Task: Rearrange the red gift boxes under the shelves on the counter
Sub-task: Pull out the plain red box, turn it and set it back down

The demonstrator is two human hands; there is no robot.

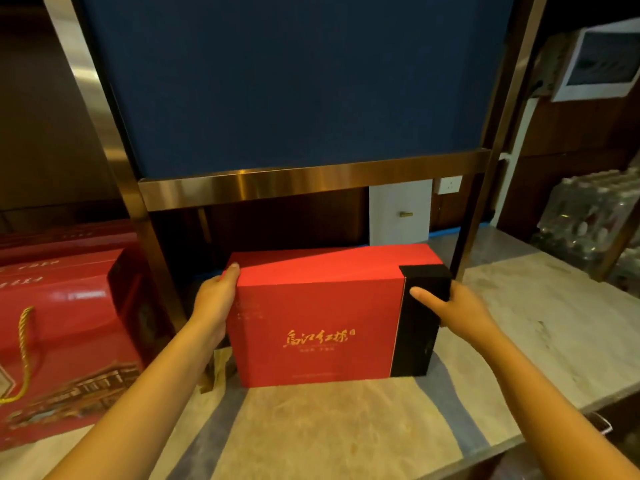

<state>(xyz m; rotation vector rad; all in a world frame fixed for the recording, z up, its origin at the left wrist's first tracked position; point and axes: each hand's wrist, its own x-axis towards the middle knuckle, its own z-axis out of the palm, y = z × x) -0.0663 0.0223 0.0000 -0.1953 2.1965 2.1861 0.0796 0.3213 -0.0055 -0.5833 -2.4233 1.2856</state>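
Observation:
A red gift box (318,317) with gold lettering and a black right end stands upright on the marble counter (540,327), under the bronze shelf frame (304,183). My left hand (216,299) grips its left edge, thumb over the top corner. My right hand (450,308) holds the black right end, thumb on the front face. More red gift boxes (62,327) with a gold rope handle stand to the left, beyond the frame's leg.
The frame's bronze legs (152,271) flank the box on both sides. A blue panel (287,84) fills the frame above. Packs of clear bottles (588,216) sit at the right. A white cabinet door (398,213) is behind. The counter's front edge runs at lower right.

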